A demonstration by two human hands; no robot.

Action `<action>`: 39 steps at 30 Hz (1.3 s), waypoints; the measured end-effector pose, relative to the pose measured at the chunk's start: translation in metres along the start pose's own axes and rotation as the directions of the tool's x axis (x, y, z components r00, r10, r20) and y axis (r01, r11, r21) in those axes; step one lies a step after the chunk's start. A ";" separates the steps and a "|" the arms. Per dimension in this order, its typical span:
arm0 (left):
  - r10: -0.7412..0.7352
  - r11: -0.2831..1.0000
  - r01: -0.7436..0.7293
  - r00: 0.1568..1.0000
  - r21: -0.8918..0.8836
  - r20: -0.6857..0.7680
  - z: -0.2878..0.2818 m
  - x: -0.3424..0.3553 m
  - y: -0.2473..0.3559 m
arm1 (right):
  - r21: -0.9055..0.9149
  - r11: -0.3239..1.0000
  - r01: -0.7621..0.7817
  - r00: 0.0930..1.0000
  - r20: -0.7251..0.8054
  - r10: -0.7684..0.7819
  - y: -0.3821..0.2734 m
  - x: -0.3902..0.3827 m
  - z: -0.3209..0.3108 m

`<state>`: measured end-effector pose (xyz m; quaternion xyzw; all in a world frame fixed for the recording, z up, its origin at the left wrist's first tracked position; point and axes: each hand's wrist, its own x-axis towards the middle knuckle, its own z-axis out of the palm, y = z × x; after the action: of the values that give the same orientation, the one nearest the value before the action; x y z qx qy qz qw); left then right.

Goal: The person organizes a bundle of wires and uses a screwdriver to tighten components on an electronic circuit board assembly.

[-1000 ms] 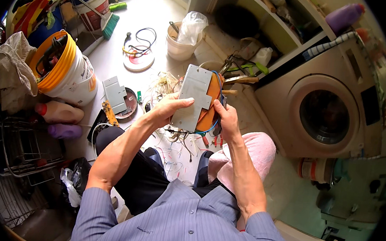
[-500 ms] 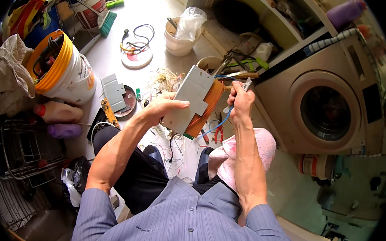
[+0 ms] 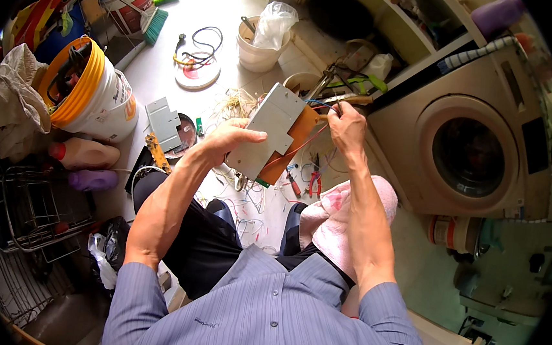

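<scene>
My left hand (image 3: 226, 141) grips the lower left of a grey metal plate (image 3: 263, 123) backed by an orange-brown board (image 3: 300, 126), held tilted above the floor. Beside its upper right, my right hand (image 3: 345, 129) has its fingers pinched on thin blue and red wires (image 3: 320, 103) that run to this unit; their exact ends are too small to tell. Beneath lie red pliers (image 3: 315, 182), a red screwdriver (image 3: 292, 187) and a tangle of wire offcuts (image 3: 250, 206). A second grey plate (image 3: 161, 124) lies to the left, by a yellow strip (image 3: 157, 153).
Buckets (image 3: 99, 113), bottles (image 3: 86, 154), a broom (image 3: 153, 25) and a wire rack (image 3: 26, 211) stand at the left. A cable on a round base (image 3: 196, 75) and a white bucket (image 3: 253, 54) are ahead. A washing machine (image 3: 447, 140) stands at the right; a pink towel (image 3: 364, 205) lies over my right knee.
My right hand has left the board's right edge, moving up and right with the wires. My left hand has shifted slightly left and up, and the unit is more tilted.
</scene>
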<state>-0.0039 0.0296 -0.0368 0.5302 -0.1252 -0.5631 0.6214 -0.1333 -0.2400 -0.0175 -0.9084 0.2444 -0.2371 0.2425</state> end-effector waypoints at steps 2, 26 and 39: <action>0.008 0.999 -0.008 1.000 0.040 0.000 -0.001 0.001 0.002 | -0.244 0.945 0.220 0.971 -0.033 -0.235 0.005 0.007 0.000; 0.097 0.884 -0.141 0.988 -0.446 -0.121 -0.022 0.009 0.009 | 0.826 0.034 -0.563 0.808 0.542 0.233 0.000 -0.035 -0.006; 0.160 0.966 -0.155 0.987 -0.208 0.005 -0.017 -0.021 0.022 | 0.758 0.406 -0.511 0.821 0.290 0.491 0.050 -0.009 0.005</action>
<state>0.0140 0.0513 -0.0170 0.4449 -0.1147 -0.5277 0.7145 -0.1537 -0.2713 -0.0522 -0.5806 0.3657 -0.2280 0.6908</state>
